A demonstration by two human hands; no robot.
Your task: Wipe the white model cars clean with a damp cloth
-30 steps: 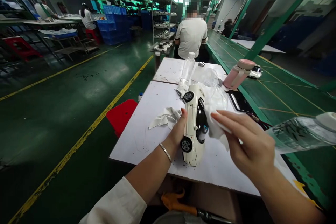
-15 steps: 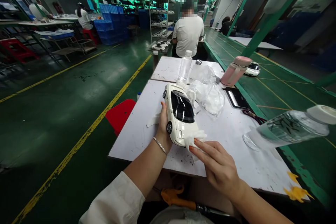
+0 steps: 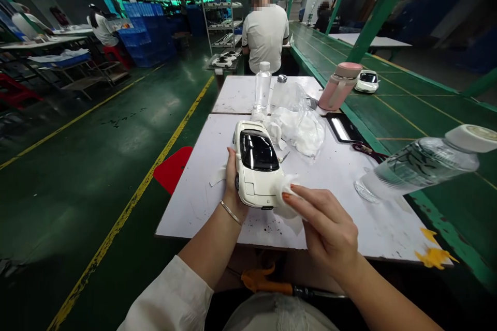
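Note:
A white model car with dark windows is held above the table, its nose toward me. My left hand is closed around the car's left side and underside; most of its fingers are hidden beneath the body. In my right hand a crumpled white tissue is pinched under the fingertips and pressed against the front right corner of the car. Behind the car lie white tissues in a clear plastic bag.
A water bottle leans at the right of the white table. Farther back stand a clear bottle, a pink flask and a phone. Another white model car sits on the green bench. A person sits ahead.
The model car has turned so its nose and front badge show more. My right hand has moved the tissue slightly up around the front right corner. The camera view has shifted a little.

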